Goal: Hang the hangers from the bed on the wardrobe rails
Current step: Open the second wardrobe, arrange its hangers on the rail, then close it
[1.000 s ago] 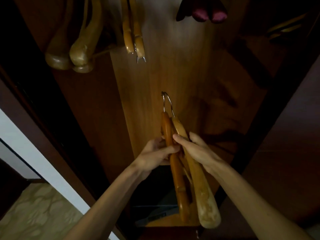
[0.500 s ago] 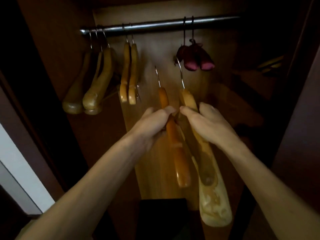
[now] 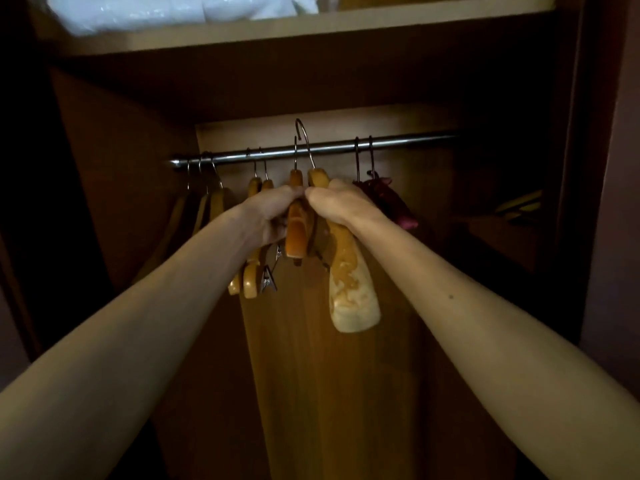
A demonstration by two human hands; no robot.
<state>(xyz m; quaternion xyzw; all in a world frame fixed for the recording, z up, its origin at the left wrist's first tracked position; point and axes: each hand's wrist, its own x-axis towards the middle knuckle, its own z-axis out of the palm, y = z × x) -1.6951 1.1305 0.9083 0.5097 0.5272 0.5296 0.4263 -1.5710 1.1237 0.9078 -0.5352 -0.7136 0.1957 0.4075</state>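
My left hand [image 3: 273, 211] grips an orange-brown wooden hanger [image 3: 296, 230] and my right hand [image 3: 337, 204] grips a paler, worn wooden hanger [image 3: 351, 289]. Both are held up side by side at the chrome wardrobe rail [image 3: 408, 143]. The pale hanger's metal hook [image 3: 304, 140] rises above the rail; the orange one's hook sits at rail height, and I cannot tell whether either rests on the rail. Two wooden clip hangers [image 3: 251, 271] hang just left of my hands, partly hidden behind my left wrist.
More wooden hangers [image 3: 207, 206] hang at the rail's left end. Dark red padded hangers [image 3: 391, 199] hang to the right. A shelf [image 3: 311, 26] above holds white plastic-wrapped bundles [image 3: 166, 10]. A side shelf [image 3: 519, 206] at right holds something pale. Dark wardrobe walls close both sides.
Both hands have lifted the two hangers from low in the wardrobe up to the rail. The view has tilted upward, bringing the top shelf into sight.
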